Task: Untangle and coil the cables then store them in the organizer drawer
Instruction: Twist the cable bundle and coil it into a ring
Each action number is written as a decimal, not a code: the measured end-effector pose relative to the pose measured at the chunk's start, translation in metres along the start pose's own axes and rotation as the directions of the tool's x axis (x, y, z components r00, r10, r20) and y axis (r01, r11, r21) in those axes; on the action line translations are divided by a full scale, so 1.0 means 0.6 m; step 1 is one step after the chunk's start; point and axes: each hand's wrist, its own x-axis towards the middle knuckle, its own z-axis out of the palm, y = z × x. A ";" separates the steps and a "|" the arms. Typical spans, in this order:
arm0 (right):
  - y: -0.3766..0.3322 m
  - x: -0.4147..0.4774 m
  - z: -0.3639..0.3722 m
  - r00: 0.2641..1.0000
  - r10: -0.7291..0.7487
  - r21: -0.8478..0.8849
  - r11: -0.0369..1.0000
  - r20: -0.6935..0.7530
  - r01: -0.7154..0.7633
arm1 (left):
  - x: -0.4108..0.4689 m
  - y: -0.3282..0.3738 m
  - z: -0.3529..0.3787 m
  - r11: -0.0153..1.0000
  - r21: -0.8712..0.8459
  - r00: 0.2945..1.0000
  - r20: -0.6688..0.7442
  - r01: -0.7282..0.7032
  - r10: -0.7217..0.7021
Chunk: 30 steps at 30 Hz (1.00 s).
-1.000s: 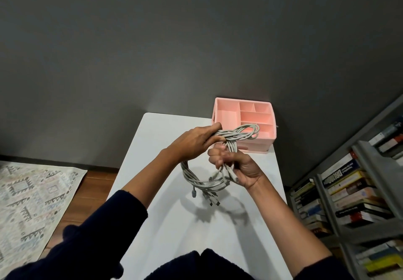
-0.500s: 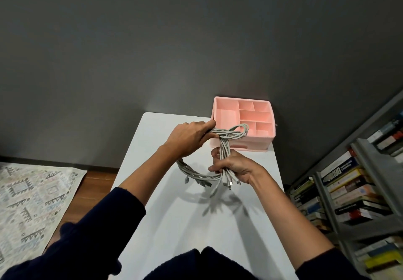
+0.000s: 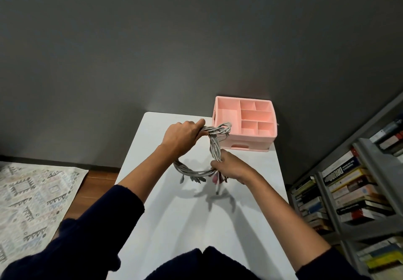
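Observation:
A bundle of grey cables (image 3: 214,146) forms a loop held above the white table (image 3: 196,214). My left hand (image 3: 182,137) grips the top of the loop, where the strands twist toward the organizer. My right hand (image 3: 229,167) grips the loop's lower right, with the plug ends sticking out beneath it. The pink organizer (image 3: 245,122) stands at the table's far right corner, its top compartments bare and its front drawer (image 3: 241,145) closed.
A grey shelf (image 3: 359,192) packed with stacked books stands right of the table. A patterned rug (image 3: 32,203) lies on the wooden floor to the left. A dark grey wall rises behind the table.
Both hands carried the cable bundle a little farther from me. The right hand turned palm-down and the loop widened and flattened, so the plug ends now hang at the lower right.

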 end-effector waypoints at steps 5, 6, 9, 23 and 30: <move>-0.021 0.001 -0.001 0.979 -0.076 -0.449 0.893 -0.191 -0.019 | -0.008 -0.001 0.017 0.995 0.065 0.997 0.012 0.075 -0.075; -0.022 0.002 0.001 0.971 -0.114 -0.486 0.874 -0.211 -0.003 | -0.009 -0.001 0.019 0.994 0.069 0.996 0.009 0.090 -0.091; -0.024 0.001 0.004 0.942 -0.197 -0.548 0.836 -0.273 0.016 | -0.009 0.002 0.022 0.987 0.081 0.990 0.021 0.136 -0.138; -0.064 -0.059 -0.077 0.917 -0.385 -0.112 0.921 -0.105 0.373 | -0.026 -0.038 0.057 0.981 0.149 0.986 0.094 0.121 -0.136; -0.020 -0.074 -0.113 0.936 -0.351 -0.015 0.936 -0.010 0.351 | -0.038 -0.084 0.053 0.984 0.117 0.990 0.029 0.134 -0.138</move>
